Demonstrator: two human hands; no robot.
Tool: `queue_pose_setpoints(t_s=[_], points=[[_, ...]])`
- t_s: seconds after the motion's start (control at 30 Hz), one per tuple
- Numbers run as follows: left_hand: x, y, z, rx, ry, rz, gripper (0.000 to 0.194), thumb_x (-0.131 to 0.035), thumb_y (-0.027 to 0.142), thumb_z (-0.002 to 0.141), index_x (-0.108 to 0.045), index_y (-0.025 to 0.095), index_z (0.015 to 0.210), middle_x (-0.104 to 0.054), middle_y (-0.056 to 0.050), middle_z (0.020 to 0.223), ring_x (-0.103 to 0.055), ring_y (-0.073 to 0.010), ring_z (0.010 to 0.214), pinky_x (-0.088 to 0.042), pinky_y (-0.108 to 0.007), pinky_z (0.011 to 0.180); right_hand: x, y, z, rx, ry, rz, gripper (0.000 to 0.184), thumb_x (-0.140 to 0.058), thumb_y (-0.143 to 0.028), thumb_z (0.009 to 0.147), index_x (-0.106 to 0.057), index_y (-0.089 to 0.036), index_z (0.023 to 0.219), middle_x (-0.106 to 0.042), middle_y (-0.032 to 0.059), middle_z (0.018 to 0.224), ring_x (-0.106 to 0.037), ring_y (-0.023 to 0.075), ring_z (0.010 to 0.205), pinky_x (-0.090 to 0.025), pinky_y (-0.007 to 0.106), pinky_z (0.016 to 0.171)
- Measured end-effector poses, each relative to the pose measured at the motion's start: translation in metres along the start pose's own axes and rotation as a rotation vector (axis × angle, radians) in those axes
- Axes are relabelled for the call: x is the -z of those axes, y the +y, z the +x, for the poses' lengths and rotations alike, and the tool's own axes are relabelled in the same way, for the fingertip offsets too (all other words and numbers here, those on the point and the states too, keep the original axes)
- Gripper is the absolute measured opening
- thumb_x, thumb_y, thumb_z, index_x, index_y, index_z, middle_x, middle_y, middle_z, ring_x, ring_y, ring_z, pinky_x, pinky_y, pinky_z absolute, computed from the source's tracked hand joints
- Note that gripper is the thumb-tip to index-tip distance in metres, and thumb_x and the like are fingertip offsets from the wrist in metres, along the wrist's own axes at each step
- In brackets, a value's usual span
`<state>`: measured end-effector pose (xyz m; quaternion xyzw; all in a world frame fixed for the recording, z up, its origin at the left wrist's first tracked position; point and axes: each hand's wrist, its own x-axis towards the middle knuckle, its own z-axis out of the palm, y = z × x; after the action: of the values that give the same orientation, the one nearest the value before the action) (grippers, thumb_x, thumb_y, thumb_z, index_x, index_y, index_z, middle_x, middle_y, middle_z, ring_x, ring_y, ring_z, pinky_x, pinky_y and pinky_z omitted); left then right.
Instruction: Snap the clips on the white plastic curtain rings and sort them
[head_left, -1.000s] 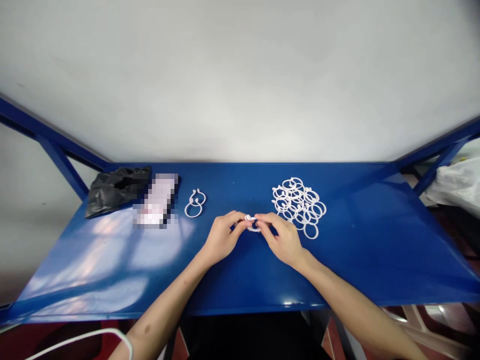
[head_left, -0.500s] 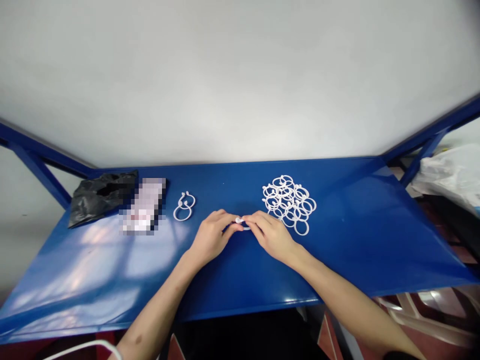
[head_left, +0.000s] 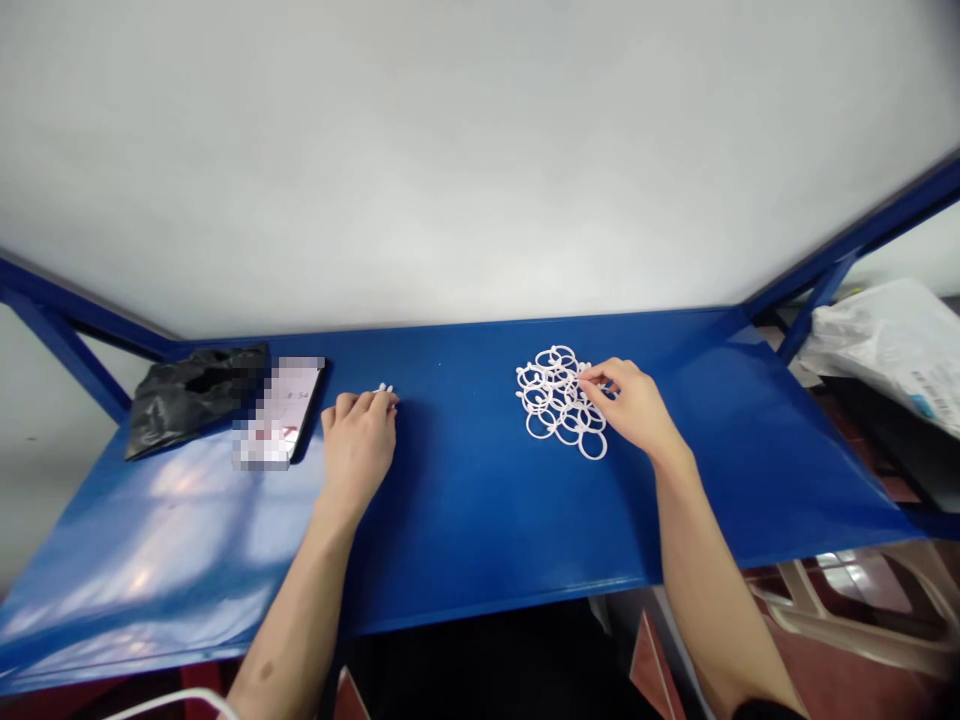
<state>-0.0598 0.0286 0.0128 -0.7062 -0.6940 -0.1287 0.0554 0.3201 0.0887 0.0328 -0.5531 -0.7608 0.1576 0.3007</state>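
Note:
My left hand (head_left: 358,448) is low over the blue table, its fingers curled round a white plastic ring that they mostly cover. Small white knobbed ends (head_left: 385,387) show beyond the fingertips. The two rings lying at this spot are hidden under the hand. On the right, my right hand (head_left: 628,402) reaches into a loose pile of white open rings (head_left: 559,425) with small ball ends. Its thumb and forefinger pinch one ring at the pile's right side.
A phone (head_left: 294,400), partly blurred out, lies left of my left hand, beside a crumpled black plastic bag (head_left: 191,390). The blue table (head_left: 465,520) meets a pale wall (head_left: 465,160) at the back. Blue frame bars (head_left: 814,310) rise at both sides; a clear plastic bag (head_left: 885,345) is beyond the right one.
My hands have parted from the ring they held together at the middle. The left moved left over the small group of rings, and the right moved right to the pile.

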Motion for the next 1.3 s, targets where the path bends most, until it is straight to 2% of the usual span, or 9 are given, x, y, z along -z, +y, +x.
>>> queue_pose_setpoints(t_s=[0.23,0.4,0.5,0.6,0.7,0.87,1.0,1.17,1.3], points=[[-0.001,0.009,0.002,-0.063,0.122,-0.140,0.015,-0.051,0.024,0.097,-0.065,0.022,0.101,-0.075,-0.009,0.097,-0.057,-0.0304,0.098,-0.040,-0.045,0.084,0.005,0.001,0.000,0.010,0.039,-0.053,0.014,-0.064,-0.030,0.091,-0.073,-0.024,0.100,-0.070,0.0060,0.097,-0.061,0.0242,0.091,-0.052,0.041,0.078],[0.003,0.028,0.000,-0.155,0.217,-0.367,0.007,-0.057,0.021,0.095,-0.061,0.024,0.090,-0.072,-0.003,0.089,-0.059,-0.0240,0.091,-0.046,-0.039,0.083,-0.010,-0.033,-0.002,0.145,0.134,0.052,0.012,-0.060,-0.025,0.096,-0.071,-0.023,0.099,-0.070,0.0065,0.092,-0.061,0.0237,0.090,-0.051,0.044,0.084],[0.005,0.047,-0.006,-0.328,0.270,-0.496,0.011,-0.059,0.015,0.094,-0.058,0.025,0.088,-0.073,0.000,0.088,-0.061,-0.0196,0.085,-0.049,-0.035,0.081,-0.033,-0.064,-0.012,0.204,0.039,0.129,0.012,-0.061,-0.028,0.097,-0.069,-0.025,0.105,-0.072,0.0027,0.092,-0.066,0.0194,0.087,-0.055,0.037,0.079],[0.002,0.064,-0.014,-0.506,0.275,-0.568,0.014,-0.062,0.011,0.093,-0.057,0.024,0.090,-0.074,0.001,0.089,-0.063,-0.0173,0.085,-0.050,-0.033,0.082,-0.060,-0.089,-0.026,0.100,-0.231,0.410,0.028,-0.062,-0.031,0.097,-0.060,-0.024,0.125,-0.074,0.0013,0.097,-0.068,0.0145,0.077,-0.057,0.031,0.072],[-0.004,0.074,-0.020,-0.568,0.257,-0.580,0.015,-0.062,0.010,0.092,-0.056,0.024,0.091,-0.075,0.001,0.090,-0.064,-0.0167,0.084,-0.050,-0.033,0.080,-0.080,-0.102,-0.036,0.033,-0.236,0.555,0.018,-0.054,-0.026,0.101,-0.062,-0.023,0.116,-0.074,0.0003,0.091,-0.071,0.0142,0.081,-0.057,0.030,0.078],[-0.008,0.077,-0.023,-0.560,0.205,-0.674,0.014,-0.064,0.012,0.092,-0.058,0.022,0.099,-0.073,-0.002,0.091,-0.064,-0.0164,0.084,-0.052,-0.031,0.078,-0.088,-0.099,-0.038,0.013,-0.140,0.535,0.014,-0.054,-0.021,0.096,-0.064,-0.022,0.106,-0.071,0.0013,0.089,-0.067,0.0140,0.075,-0.055,0.028,0.071],[-0.003,0.074,-0.021,-0.385,0.256,-0.660,0.024,-0.058,0.013,0.095,-0.062,0.019,0.118,-0.070,-0.009,0.108,-0.065,-0.0194,0.099,-0.055,-0.034,0.088,-0.080,-0.094,-0.035,0.085,-0.249,0.473,0.018,-0.055,-0.020,0.095,-0.068,-0.022,0.107,-0.067,-0.0002,0.082,-0.060,0.0117,0.065,-0.050,0.025,0.063],[0.000,0.064,-0.018,-0.276,-0.070,-0.844,0.024,-0.054,0.022,0.100,-0.067,0.022,0.120,-0.075,-0.005,0.108,-0.071,-0.0162,0.094,-0.058,-0.029,0.083,-0.071,-0.093,-0.034,0.156,-0.339,0.491,0.020,-0.054,-0.028,0.100,-0.070,-0.024,0.113,-0.068,0.0015,0.089,-0.062,0.0118,0.069,-0.051,0.026,0.066],[0.000,0.062,-0.018,-0.139,-0.131,-0.998,0.018,-0.064,0.031,0.096,-0.074,0.022,0.109,-0.078,-0.003,0.102,-0.073,-0.0165,0.088,-0.058,-0.027,0.079,-0.076,-0.092,-0.035,0.018,-0.257,0.615,0.017,-0.061,-0.032,0.098,-0.065,-0.024,0.113,-0.074,0.0016,0.095,-0.070,0.0141,0.081,-0.055,0.027,0.073]])
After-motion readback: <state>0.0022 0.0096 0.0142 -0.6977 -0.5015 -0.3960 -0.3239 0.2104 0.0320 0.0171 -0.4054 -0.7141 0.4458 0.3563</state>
